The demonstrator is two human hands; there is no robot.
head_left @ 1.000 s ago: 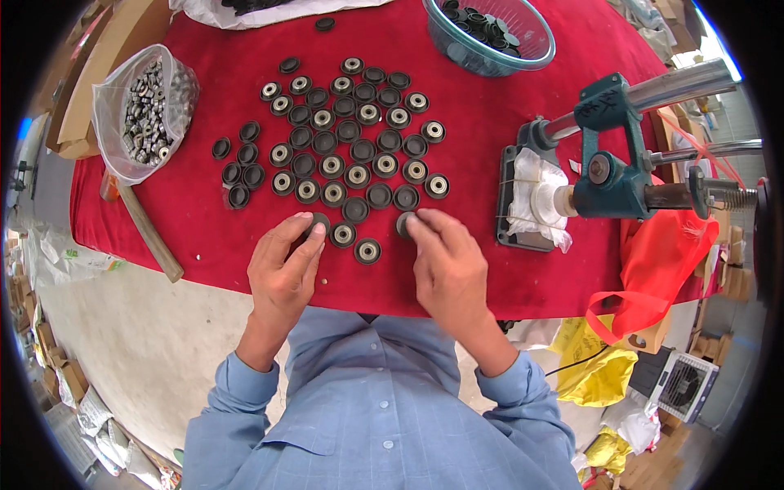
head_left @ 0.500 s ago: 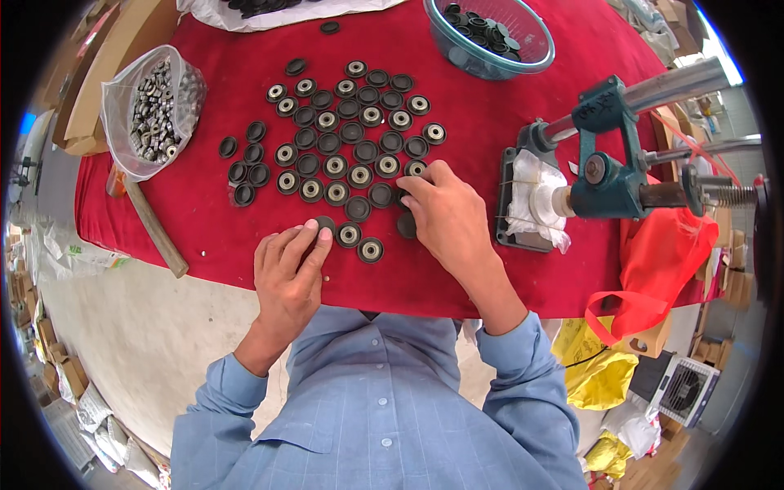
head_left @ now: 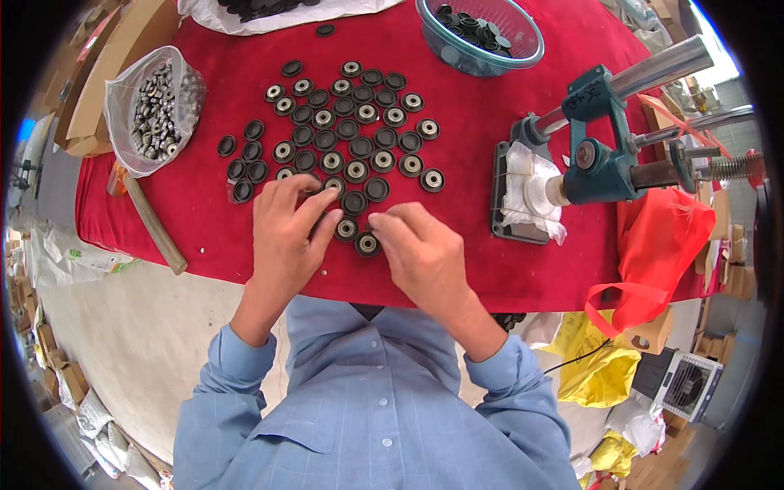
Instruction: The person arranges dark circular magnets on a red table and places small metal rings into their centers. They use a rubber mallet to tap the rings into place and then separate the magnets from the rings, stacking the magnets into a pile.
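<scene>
Many black round plastic caps lie on the red cloth, and several have a metal bearing seated in the middle. My left hand reaches over the cluster's near left side, thumb and forefinger apart. Its fingertips touch a cap with a bearing and hide part of the caps beneath. My right hand is curled, its fingertips together just above the nearest cap with a bearing. Whatever those fingertips pinch, if anything, is hidden.
At left stand a clear bag of metal bearings and a hammer with a wooden handle. A teal basin of black caps is at the back. The green hand press stands at right, beside a red bag.
My left hand has moved up and away from the near edge onto the cluster. My right hand has come left and nearer from the cluster's right side. The view has shifted slightly.
</scene>
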